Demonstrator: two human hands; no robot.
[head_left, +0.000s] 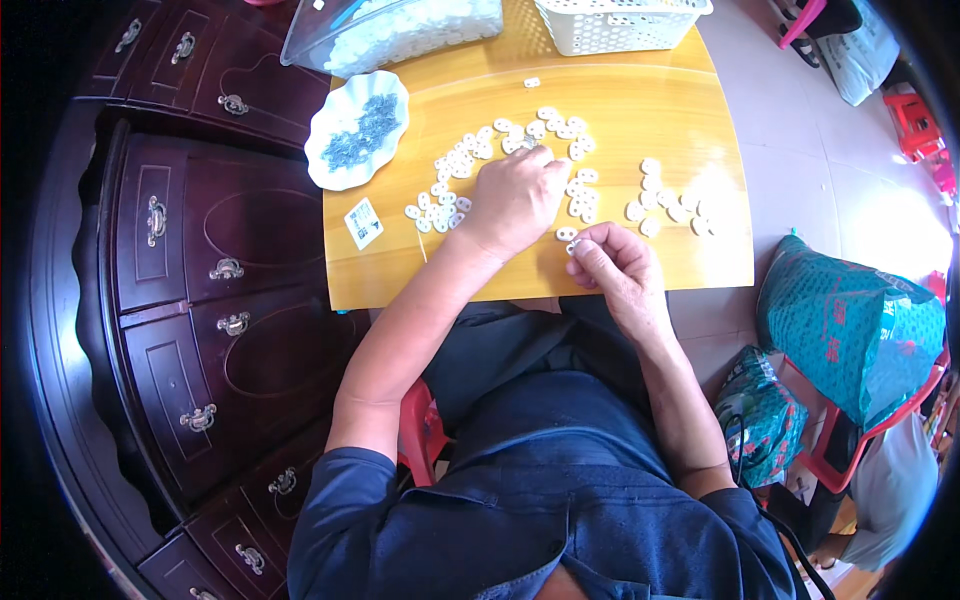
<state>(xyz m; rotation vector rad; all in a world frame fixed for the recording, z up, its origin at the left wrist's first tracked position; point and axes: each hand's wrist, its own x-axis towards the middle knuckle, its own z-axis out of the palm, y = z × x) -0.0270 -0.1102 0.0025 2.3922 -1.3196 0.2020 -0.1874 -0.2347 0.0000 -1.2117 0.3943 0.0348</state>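
Many small white oval pieces with two dark holes each lie in loose groups on the yellow wooden table (450,275). My right hand (625,275) is at the table's near edge, thumb and finger pinched on one white oval piece (571,249). Just beyond it lies another white oval piece (566,233). My left hand (515,200) reaches farther in, back of the hand up, its fingers closed and pointing down among the white pieces at the middle; what they pinch is hidden.
At the far left stands a white scalloped dish (321,170) of small metal parts, below a clear bin (310,45) of white pieces. A white perforated basket (625,38) is at the far edge. A printed card (363,222) lies left. Teal bags (850,320) stand right, dark drawers (250,200) left.
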